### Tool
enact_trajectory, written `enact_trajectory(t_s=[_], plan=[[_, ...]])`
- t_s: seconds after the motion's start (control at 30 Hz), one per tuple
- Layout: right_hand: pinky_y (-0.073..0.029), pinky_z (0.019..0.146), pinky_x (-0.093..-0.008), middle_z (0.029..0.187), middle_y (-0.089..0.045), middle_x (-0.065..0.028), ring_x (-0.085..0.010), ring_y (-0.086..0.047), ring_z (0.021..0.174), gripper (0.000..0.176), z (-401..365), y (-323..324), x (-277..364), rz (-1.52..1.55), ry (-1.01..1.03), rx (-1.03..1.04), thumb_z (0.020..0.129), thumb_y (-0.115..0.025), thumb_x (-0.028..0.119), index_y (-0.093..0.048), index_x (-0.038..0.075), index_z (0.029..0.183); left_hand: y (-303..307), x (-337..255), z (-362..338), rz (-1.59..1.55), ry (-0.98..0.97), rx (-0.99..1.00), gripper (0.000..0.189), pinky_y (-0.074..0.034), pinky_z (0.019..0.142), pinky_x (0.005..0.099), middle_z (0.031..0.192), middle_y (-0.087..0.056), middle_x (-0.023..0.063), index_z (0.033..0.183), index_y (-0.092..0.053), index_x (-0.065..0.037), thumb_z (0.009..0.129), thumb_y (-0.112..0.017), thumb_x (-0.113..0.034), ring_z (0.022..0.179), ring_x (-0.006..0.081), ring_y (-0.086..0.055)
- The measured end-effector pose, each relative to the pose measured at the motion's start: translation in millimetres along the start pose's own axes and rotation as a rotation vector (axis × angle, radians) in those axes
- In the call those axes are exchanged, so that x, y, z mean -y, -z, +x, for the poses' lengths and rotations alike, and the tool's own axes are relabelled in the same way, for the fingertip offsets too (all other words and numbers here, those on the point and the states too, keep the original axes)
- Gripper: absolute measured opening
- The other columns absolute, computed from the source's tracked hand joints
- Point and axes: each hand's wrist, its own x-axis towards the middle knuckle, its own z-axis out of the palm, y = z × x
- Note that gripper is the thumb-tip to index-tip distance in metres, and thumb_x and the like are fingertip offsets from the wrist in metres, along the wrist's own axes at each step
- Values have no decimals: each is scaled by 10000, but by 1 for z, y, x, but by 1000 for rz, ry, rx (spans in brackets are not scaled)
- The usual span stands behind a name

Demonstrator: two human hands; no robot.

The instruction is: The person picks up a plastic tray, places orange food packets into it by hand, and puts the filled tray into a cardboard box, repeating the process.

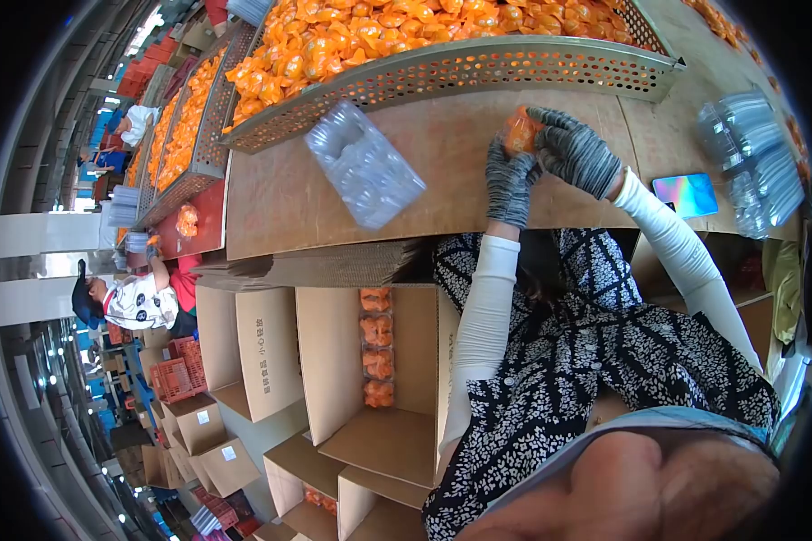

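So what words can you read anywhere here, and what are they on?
"小心轻放", as best it reads, printed on the cardboard box flap; the rest of that line is too blurred.
The white labels on the smaller boxes are too small to read.
The phone shows no readable text.
The orange packet, held by the left hand and right hand, shows none either.

Rough knit, shiny film, dull metal.
Grey knit gloves cover the left hand (511, 185) and right hand (576, 153); the packet (521, 132) is glossy film. From them, at twelve o'clock, a perforated matt metal tray (478, 68); at nine, clear glossy plastic trays (365, 167) on the matt tabletop (284, 212).
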Motion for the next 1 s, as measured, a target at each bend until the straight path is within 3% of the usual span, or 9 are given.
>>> enact_trajectory(t_s=[0.1,0.23,0.3,0.43,0.5,0.67,0.83,0.93,1.0], plan=[[-493,859,-353,1199,-541,-240,-371,-578,983,236,6,7,-2,-62,-34,89,707,-651,22,-609,-58,925,-10,4,8,-40,25,-143,436,-554,679,270,1051,-544,54,1240,-460,-112,818,-561,-66,856,157,-587],[-489,858,-363,1189,-539,-254,-382,-571,987,207,12,12,2,-118,-93,188,701,-646,44,-613,-48,883,-13,0,4,-14,31,-143,420,-553,675,271,1042,-545,57,1230,-468,-99,819,-554,-71,840,154,-589],[-487,860,-369,1190,-541,-248,-380,-569,996,192,8,14,4,-60,-128,154,700,-641,37,-612,-44,871,-17,-1,3,-24,14,-181,438,-526,596,231,1005,-561,49,1176,-497,-70,751,-572,9,734,119,-577],[-480,869,-382,1189,-547,-235,-379,-562,1006,155,2,14,-5,77,-121,68,694,-634,23,-604,-32,836,-13,8,7,21,-43,-211,424,-520,588,229,991,-562,55,1170,-494,-52,757,-577,-1,739,122,-578],[-478,870,-385,1186,-548,-237,-387,-560,1006,146,1,12,-7,102,-98,44,695,-630,20,-600,-30,829,-8,10,9,115,-36,-137,458,-544,685,277,1043,-545,69,1230,-465,-69,780,-539,-23,853,165,-586],[-447,912,-392,1203,-540,-232,-387,-539,1059,139,2,15,9,-11,-66,60,717,-626,60,-604,-10,836,-8,6,0,-81,-3,-124,414,-521,610,231,1007,-562,71,1178,-491,-39,774,-578,-10,752,132,-582],[-313,1028,-506,1345,-422,-227,-353,-422,1232,297,-8,14,17,-241,-16,117,714,-661,199,-600,26,948,-1,1,-2,-113,24,-120,442,-515,625,225,1006,-584,64,1212,-497,-28,777,-573,-15,752,129,-583],[-265,1041,-559,1385,-369,-224,-351,-377,1270,403,-19,3,19,-355,-43,85,667,-686,223,-586,39,1011,2,1,-2,-45,29,-64,373,-535,683,270,1014,-595,91,1176,-519,-8,806,-532,-52,791,159,-604],[-253,1047,-559,1386,-365,-220,-345,-371,1275,439,-24,-6,20,-409,-36,75,649,-690,229,-580,41,1031,-3,1,-1,-131,107,-146,292,-526,671,280,949,-621,77,1102,-568,-8,820,-549,-83,764,153,-606]])
